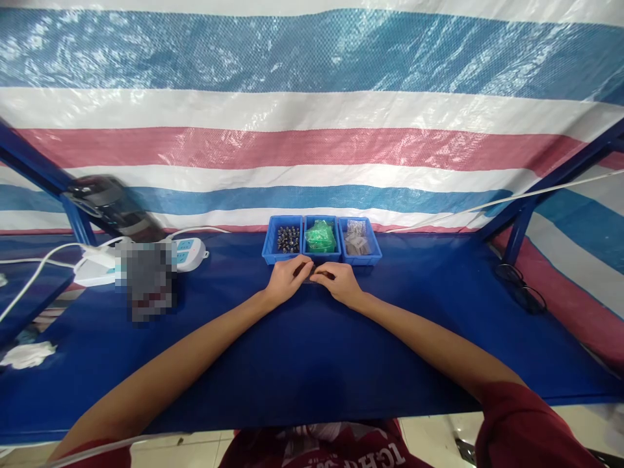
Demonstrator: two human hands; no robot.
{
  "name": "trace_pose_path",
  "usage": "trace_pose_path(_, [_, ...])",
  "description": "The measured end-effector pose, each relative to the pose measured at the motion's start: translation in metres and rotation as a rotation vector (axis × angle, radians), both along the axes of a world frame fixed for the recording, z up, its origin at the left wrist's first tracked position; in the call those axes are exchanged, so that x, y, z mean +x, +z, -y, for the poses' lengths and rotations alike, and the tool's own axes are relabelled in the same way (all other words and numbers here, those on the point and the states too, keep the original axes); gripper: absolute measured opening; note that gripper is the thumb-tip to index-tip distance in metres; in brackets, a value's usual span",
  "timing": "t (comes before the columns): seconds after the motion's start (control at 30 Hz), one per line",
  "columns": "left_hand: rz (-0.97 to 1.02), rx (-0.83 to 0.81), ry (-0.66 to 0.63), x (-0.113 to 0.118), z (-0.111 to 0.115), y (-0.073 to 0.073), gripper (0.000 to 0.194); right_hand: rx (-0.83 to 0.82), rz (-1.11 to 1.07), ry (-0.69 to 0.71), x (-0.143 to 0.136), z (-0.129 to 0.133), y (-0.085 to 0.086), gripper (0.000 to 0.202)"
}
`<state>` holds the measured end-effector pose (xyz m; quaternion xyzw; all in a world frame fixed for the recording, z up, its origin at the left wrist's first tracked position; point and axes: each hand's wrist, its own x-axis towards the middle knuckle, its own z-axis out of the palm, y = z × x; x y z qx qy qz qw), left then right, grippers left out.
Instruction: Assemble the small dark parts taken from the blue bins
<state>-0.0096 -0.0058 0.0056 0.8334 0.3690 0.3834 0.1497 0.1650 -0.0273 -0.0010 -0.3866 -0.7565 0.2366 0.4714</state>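
Note:
My left hand point(287, 281) and my right hand point(340, 282) meet near the back of the blue table, fingers pinched around something small and dark that I cannot make out. Just behind them three blue bins stand in a row. Small dark metallic parts fill the left bin point(267, 247). Green plastic bags point(320, 236) lie in the middle bin, and the right bin point(376, 252) holds clear bags with greyish contents.
At the left are a white power strip point(191, 254) with cables, a pixelated dark object point(149, 276), a dark bottle point(117, 205) and crumpled white tissue point(28, 355). Glasses point(529, 294) lie far right. Blue frame posts and a striped sheet point(312, 146) bound the table point(292, 370).

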Motion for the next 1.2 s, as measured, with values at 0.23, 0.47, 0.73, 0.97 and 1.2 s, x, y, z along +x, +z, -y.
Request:
trace_pose_path(0.23, [0.001, -0.006, 0.014, 0.0011, -0.0003, 0.0003, 0.025, -0.005, 0.026, 0.024, 0.0011, -0.0017, -0.0036, 0.031])
trace_pose_path(0.47, [-0.003, -0.007, 0.011, 0.0016, -0.0005, -0.0006, 0.025, -0.001, 0.083, 0.027, 0.0015, -0.0025, -0.0072, 0.036])
trace_pose_path(0.73, [-0.013, 0.016, -0.01, 0.0001, -0.0009, -0.0021, 0.023, 0.028, 0.115, 0.023, -0.0001, -0.0016, -0.007, 0.035])
trace_pose_path(0.97, [-0.025, 0.007, -0.005, 0.0005, -0.0007, -0.0009, 0.026, 0.054, 0.138, 0.023, 0.0011, 0.0003, -0.0039, 0.032])
trace_pose_path(1.2, [0.002, -0.003, 0.029, 0.0014, -0.0009, -0.0025, 0.024, 0.026, 0.087, -0.002, 0.002, 0.0009, -0.0031, 0.036])
